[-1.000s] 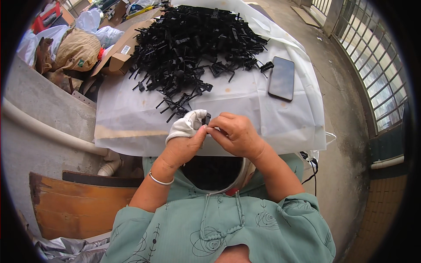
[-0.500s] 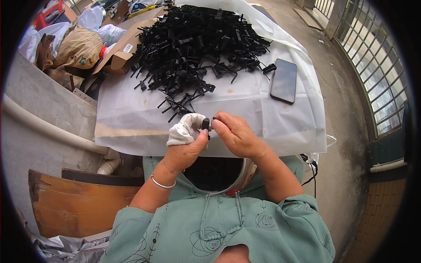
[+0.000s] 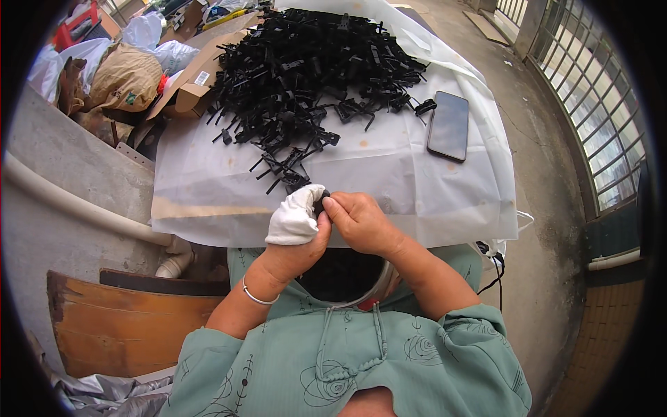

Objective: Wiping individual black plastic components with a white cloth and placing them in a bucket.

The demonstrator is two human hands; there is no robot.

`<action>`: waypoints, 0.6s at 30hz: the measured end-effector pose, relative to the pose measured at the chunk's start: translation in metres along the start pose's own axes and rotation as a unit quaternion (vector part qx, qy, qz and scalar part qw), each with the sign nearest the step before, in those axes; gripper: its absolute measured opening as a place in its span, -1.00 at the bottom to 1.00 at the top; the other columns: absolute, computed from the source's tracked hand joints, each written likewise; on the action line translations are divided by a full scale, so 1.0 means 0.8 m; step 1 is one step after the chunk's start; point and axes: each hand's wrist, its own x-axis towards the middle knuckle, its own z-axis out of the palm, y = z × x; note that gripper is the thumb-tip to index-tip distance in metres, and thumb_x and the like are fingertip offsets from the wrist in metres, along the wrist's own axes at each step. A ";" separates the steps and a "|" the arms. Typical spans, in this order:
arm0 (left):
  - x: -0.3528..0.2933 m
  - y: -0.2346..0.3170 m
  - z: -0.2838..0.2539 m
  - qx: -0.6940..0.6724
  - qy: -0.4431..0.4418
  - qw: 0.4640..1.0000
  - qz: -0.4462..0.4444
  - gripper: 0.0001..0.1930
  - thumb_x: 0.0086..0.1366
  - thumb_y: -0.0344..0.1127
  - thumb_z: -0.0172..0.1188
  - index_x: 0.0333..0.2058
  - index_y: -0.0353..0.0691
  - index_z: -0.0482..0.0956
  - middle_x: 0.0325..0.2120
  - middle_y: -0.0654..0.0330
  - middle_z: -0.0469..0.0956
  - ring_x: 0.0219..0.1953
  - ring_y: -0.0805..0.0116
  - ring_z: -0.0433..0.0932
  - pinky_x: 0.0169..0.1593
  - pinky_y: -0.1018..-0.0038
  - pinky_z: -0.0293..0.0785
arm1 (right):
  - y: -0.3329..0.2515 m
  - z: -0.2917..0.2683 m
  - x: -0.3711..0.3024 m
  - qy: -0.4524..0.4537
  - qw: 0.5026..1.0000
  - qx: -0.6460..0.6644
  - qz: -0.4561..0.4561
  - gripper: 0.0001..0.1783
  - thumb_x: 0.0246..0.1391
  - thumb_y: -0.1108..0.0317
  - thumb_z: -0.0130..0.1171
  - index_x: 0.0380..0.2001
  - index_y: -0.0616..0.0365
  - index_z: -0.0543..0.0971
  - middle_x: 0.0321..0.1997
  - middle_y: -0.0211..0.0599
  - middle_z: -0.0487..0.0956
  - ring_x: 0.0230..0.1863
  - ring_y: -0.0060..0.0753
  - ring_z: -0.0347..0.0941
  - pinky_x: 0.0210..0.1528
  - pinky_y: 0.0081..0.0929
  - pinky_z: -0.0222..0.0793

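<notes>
A small black plastic part is pinched between my two hands just above the table's near edge. My left hand, its fingers wrapped in white cloth with the thumb bare, grips the part from the left. From the right, the thumb and fingers of my right hand close on the same part. Most of it is hidden by the fingers. Beyond my hands lies a big heap of black plastic parts with thin sprue-like sticks, a few of them trailing down close to my left hand.
White sheeting covers the table. A dark phone lies at its right. Below the near edge, a round bucket with dark contents stands between my knees. Cardboard and bags crowd the left; a barred window is at right.
My right hand has come in against my left, and the black part is now largely covered by fingers. The cloth-wrapped fingers have turned, showing more of the white cloth.
</notes>
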 end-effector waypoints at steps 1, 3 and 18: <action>-0.001 -0.002 0.001 0.000 -0.001 1.000 0.001 -0.74 0.07 -0.47 0.11 -0.21 -0.40 0.45 -0.38 -0.03 0.52 -0.35 0.06 0.53 -0.23 0.37 0.46 | 0.002 0.007 0.000 0.001 1.000 0.000 0.000 -0.69 0.17 0.30 -0.08 -0.56 0.30 0.43 -0.59 0.04 0.44 -0.54 0.07 0.35 -0.46 -0.26 0.28; -0.006 -0.007 0.001 0.057 0.027 0.997 0.046 -0.71 0.04 -0.47 0.12 -0.21 -0.40 0.45 -0.36 -0.06 0.52 -0.30 0.00 0.52 -0.18 0.33 0.45 | 0.004 0.020 -0.001 0.054 0.997 -0.041 -0.046 -0.69 0.16 0.30 -0.07 -0.57 0.30 0.41 -0.60 0.05 0.44 -0.56 0.09 0.35 -0.48 -0.24 0.27; -0.014 -0.012 0.000 0.024 0.011 1.000 -0.006 -0.71 0.08 -0.45 0.11 -0.18 -0.36 0.42 -0.35 0.01 0.51 -0.32 0.14 0.51 -0.20 0.41 0.43 | 0.005 0.013 0.005 -0.038 0.998 0.024 0.033 -0.65 0.16 0.25 -0.06 -0.56 0.31 0.44 -0.62 -0.03 0.45 -0.59 -0.10 0.33 -0.44 -0.30 0.28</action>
